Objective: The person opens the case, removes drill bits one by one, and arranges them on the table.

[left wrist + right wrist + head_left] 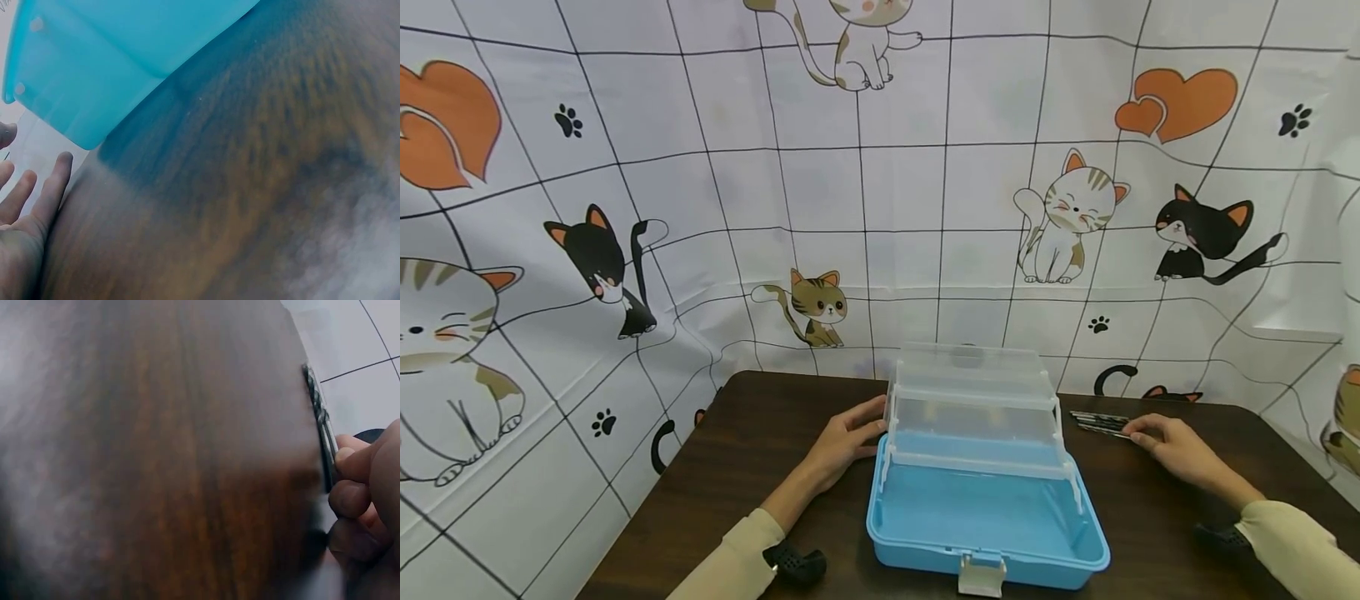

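A light blue plastic box (pixel 925 553) stands open on the table, its clear folding trays (pixel 973 417) raised at the back. My left hand (pixel 842 446) is at the box's back left corner, fingers mostly straight; in the left wrist view its fingers (pixel 53 187) spread near the blue wall. Whether they touch it is hard to tell. Right of the box lie several thin metal drill bits (pixel 1097 422). My right hand (pixel 1176 452) pinches the near end of one with thumb and finger. The right wrist view shows the spiral flutes of a drill bit (pixel 315 400) beside the curled fingers.
The dark wooden table (pixel 760 417) carries the box and bits. A white sheet (pixel 902 192) printed with cats hangs right behind the table and along its sides. At the box's front, a white latch (pixel 981 575) hangs down. Black straps (pixel 793 562) are on both wrists.
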`<state>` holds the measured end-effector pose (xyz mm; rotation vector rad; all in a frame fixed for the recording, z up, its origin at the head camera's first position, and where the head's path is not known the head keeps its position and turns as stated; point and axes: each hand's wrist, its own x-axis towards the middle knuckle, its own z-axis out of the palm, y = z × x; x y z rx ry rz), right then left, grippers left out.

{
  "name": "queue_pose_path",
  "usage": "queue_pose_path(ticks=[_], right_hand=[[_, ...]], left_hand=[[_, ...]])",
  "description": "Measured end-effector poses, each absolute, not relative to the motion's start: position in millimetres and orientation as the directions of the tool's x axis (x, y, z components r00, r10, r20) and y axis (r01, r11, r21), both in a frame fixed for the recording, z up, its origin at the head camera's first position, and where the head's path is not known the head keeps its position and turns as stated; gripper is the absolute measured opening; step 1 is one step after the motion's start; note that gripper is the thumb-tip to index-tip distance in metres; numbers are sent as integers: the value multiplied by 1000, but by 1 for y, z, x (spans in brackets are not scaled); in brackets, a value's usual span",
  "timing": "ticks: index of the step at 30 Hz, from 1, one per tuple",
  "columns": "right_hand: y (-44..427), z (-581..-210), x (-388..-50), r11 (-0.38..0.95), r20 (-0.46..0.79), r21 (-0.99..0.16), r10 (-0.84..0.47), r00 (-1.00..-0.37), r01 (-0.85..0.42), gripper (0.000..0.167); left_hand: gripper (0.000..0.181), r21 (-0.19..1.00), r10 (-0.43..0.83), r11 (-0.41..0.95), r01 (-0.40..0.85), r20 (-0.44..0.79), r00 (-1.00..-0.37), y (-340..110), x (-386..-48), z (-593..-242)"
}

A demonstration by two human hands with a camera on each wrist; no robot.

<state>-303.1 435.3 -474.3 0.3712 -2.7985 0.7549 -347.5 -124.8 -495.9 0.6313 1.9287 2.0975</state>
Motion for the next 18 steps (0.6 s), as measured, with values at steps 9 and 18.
queue_pose_path(ticks=[9, 18], right_hand=[[435, -483, -301, 852, 312, -461, -105, -944, -247, 11], [435, -486, -302, 821, 337, -534, -10, -941, -200, 20]], left_hand=[[57, 987, 441, -106, 121, 155, -884, -125, -348, -497], [57, 986, 446, -110, 122, 158, -881, -126, -348, -496]])
